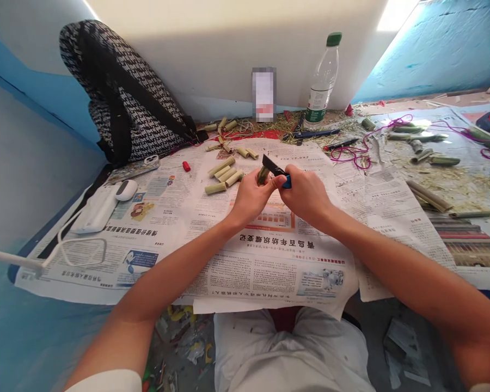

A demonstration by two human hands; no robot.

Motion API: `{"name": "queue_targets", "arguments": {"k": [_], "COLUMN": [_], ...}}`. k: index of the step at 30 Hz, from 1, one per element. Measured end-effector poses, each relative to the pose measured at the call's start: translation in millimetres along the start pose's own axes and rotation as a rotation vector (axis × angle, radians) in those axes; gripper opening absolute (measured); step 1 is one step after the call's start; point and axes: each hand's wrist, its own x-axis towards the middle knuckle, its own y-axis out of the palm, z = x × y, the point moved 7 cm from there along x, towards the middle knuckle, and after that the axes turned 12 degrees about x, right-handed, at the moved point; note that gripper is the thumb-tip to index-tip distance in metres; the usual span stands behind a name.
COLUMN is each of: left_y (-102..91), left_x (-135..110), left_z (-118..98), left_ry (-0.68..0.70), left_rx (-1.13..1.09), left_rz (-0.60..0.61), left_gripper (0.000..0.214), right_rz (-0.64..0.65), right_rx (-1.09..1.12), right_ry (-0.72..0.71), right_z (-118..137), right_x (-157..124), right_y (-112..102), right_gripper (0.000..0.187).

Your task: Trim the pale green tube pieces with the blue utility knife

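My left hand [253,191] is closed around a short piece of green bamboo [263,175], held upright over the newspaper [269,261]. In my right hand [306,190] is a utility knife [273,165] with a dark blade and a blue handle. Its blade lies close against the top of the bamboo; whether it cuts in I cannot tell. The two hands nearly touch. Just left of them lie several cut bamboo pieces [227,175], pale green and short.
A plastic bottle [323,81] with a green cap stands at the back, beside a blurred phone [263,95]. A patterned bag [130,98] leans at back left. Nearer are a white power bank [96,209] and cable. Purple string [357,158], shavings and bamboo lengths [428,196] lie right.
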Motion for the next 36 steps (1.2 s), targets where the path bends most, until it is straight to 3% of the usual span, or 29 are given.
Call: {"name": "queue_targets", "arguments": {"k": [10, 12, 18, 28, 31, 36], "left_y": [5.8, 6.7, 8.2, 3.4, 3.1, 4.3], "left_x": [-2, -2, 1, 2, 2, -2], "left_z": [8, 8, 10, 8, 9, 8], "left_ry": [-0.015, -0.01, 0.019, -0.007, -0.024, -0.044], "left_rx": [0.059, 0.05, 0.015, 0.064, 0.083, 0.192], "left_rz": [0.078, 0.07, 0.048, -0.001, 0.015, 0.07], "left_gripper": [0.066, 0.066, 0.065, 0.067, 0.069, 0.07], "right_rz": [0.334, 0.316, 0.089, 0.029, 0.085, 0.317], "right_rx": [0.234, 0.209, -0.039, -0.007, 0.043, 0.178], "right_ry": [-0.122, -0.104, -0.018, 0.028, -0.01, -0.102], "right_z": [4, 4, -4, -5, -5, -1], "right_x": [10, 9, 5, 2, 6, 10], "right_y": [8, 8, 6, 7, 8, 12], "right_gripper": [0.015, 0.015, 0.012, 0.018, 0.016, 0.013]}}
